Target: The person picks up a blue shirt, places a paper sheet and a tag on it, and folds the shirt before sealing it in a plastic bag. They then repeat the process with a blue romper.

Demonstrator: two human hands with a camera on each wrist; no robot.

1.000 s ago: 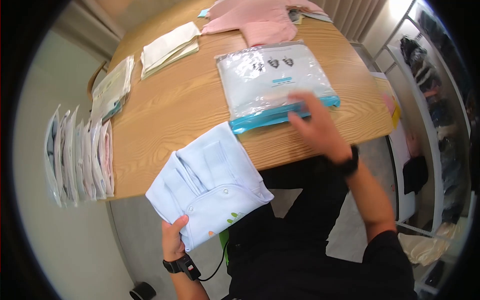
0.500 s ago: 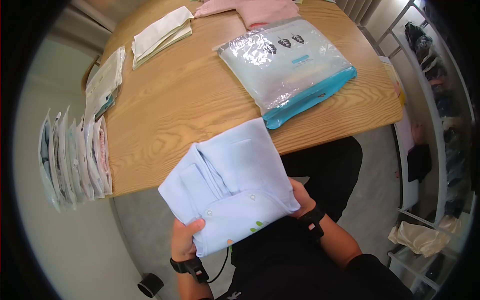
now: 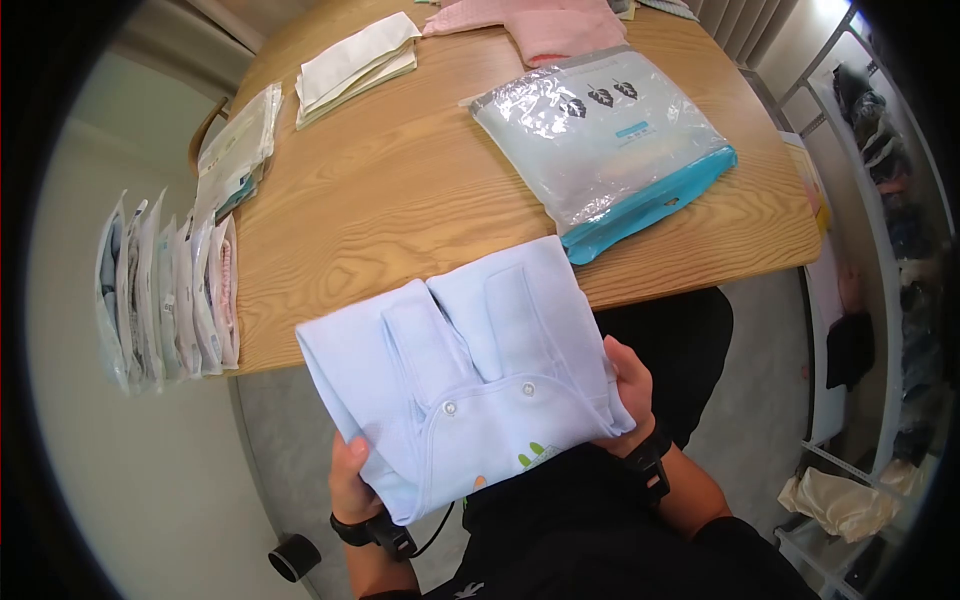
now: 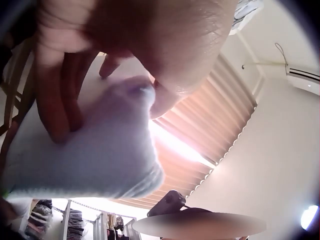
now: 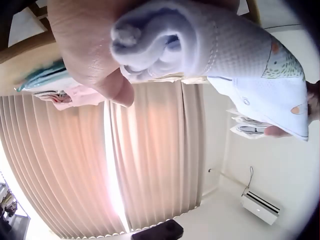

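Note:
A folded light-blue baby garment (image 3: 500,430) with snap buttons and a small green and orange print is held over the lap at the table's front edge. My left hand (image 3: 350,482) grips its lower left side, thumb on top; in the left wrist view, fingers (image 4: 55,110) press along the cloth's underside. At the opposite side my right hand (image 3: 630,390) grips the edge. The right wrist view shows the rolled layers of the garment (image 5: 235,47) tucked against that hand. Just beyond lies a clear plastic bag (image 3: 610,130) with a blue bottom strip and leaf prints.
On the wooden table (image 3: 350,220), white folded cloths (image 3: 355,65) and a pink garment (image 3: 560,25) lie at the back. Flat packets (image 3: 240,150) rest along the left edge, beside a row of upright bagged clothes (image 3: 165,290). Shelving (image 3: 870,300) stands at right.
My right hand has left the plastic bag and come down to grip the garment's right side. The bag has turned and shifted right. The garment now sits more level between both hands.

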